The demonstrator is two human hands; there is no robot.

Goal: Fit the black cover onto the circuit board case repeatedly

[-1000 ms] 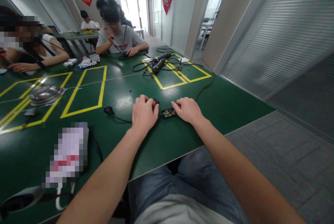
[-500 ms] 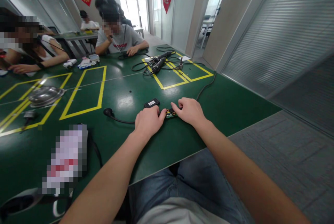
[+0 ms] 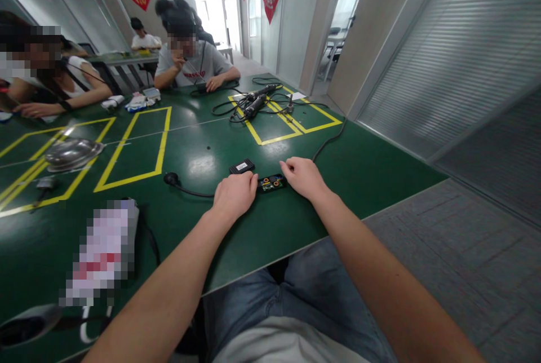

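A small circuit board (image 3: 273, 183) with copper-coloured coils lies exposed in a black casing on the green table. My left hand (image 3: 234, 197) is closed at the casing's left end, with thumb and fingers against it. Just right of the board, my right hand (image 3: 305, 176) has its fingers curled in; whatever they may hold is hidden. Beyond my left hand lies a black ribbed cover (image 3: 242, 167) with a white label. A black cable runs out from under my left hand to a plug (image 3: 171, 178).
Black electric screwdrivers (image 3: 256, 105) with tangled cords lie farther back, near a small metal part (image 3: 289, 105). A shiny metal bowl-like piece (image 3: 74, 153) is at the left. A blurred-out package (image 3: 101, 250) lies near my left forearm. Other people sit across the table.
My right hand has come off the board's right end and my left thumb has drawn back, so more of the board shows. The view has shifted slightly.
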